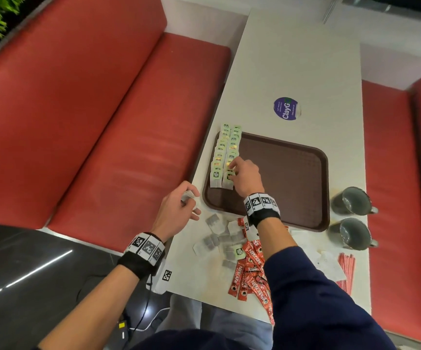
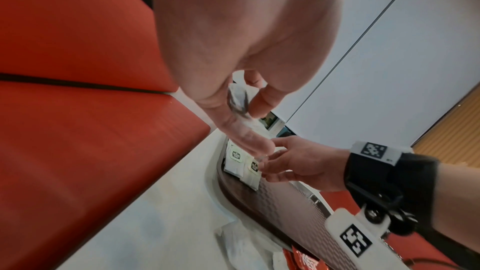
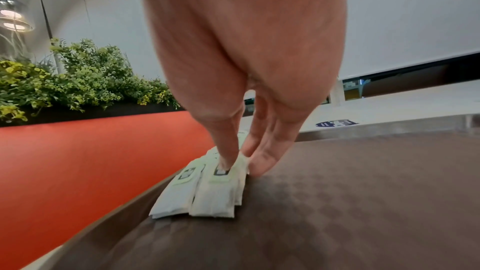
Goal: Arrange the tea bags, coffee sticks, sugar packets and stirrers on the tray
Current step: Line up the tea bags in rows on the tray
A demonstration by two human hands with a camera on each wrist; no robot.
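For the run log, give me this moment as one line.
stage: laying tea bags | right hand: pressing front bag of tea bag rows on tray | left hand: holding tea bag | coffee sticks: on table

My head camera looks steeply down on the tray (image 1: 292, 173) from above. Both wrist cameras sit low and close, looking along my fingers (image 3: 228, 151) toward the tray's left rim, which all views share.

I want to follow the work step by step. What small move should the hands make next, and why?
Probably the right hand lets go of the front tea bag in the second row and takes the bag that the left hand pinches beside the tray. Its fingers press that front bag, which lies flat in line, and loose bags wait on the table.
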